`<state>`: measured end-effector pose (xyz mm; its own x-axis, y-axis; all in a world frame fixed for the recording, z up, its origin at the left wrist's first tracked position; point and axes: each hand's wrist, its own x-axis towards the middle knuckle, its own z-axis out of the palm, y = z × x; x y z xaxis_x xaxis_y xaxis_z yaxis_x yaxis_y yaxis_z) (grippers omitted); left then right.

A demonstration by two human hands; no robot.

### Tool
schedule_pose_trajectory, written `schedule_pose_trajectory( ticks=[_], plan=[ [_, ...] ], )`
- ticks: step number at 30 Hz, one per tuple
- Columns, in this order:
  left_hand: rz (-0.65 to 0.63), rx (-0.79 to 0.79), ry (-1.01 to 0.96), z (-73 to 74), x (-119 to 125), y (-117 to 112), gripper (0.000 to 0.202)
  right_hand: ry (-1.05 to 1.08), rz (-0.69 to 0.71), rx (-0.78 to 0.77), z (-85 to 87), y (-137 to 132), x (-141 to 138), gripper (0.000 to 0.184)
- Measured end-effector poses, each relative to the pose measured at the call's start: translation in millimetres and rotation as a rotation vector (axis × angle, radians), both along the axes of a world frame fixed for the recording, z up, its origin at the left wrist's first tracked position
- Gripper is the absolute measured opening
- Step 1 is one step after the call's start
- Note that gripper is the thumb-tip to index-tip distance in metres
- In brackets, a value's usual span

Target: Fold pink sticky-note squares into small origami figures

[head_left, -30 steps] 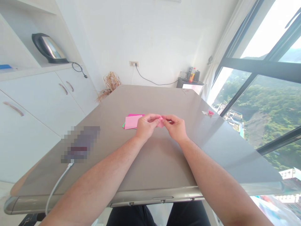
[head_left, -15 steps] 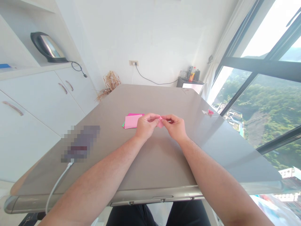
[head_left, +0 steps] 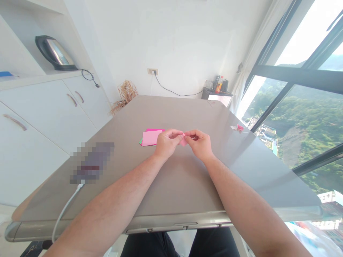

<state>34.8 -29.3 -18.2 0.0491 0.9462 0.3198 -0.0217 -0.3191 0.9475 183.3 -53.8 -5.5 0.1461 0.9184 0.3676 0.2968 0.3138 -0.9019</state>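
A small folded piece of pink paper [head_left: 183, 141] is pinched between my two hands, just above or on the table; I cannot tell which. My left hand [head_left: 168, 141] grips its left side between thumb and fingers. On the other side, my right hand [head_left: 198, 142] pinches the paper the same way, the fingertips of both hands nearly touching. Much of the paper is hidden behind the fingers. Left of my left hand lies a small stack of coloured paper [head_left: 151, 138], light pink on top with magenta and green edges showing beneath.
The grey table [head_left: 177, 114] spans the view. A blurred-out device [head_left: 93, 162] with a white cable [head_left: 64, 205] lies at the left. Near the right edge is a small red and clear item [head_left: 238, 127]. Beyond stand a kettle [head_left: 57, 53] and a bottle [head_left: 219, 85].
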Motion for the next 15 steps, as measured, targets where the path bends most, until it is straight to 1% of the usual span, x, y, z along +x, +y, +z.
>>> schedule_pose_trajectory(
  ticks=[15],
  plan=[
    [0.02,-0.011,0.044,5.8,1.8,-3.3,0.01,-0.016,0.01,-0.003,-0.1,1.5,0.7,0.011]
  ],
)
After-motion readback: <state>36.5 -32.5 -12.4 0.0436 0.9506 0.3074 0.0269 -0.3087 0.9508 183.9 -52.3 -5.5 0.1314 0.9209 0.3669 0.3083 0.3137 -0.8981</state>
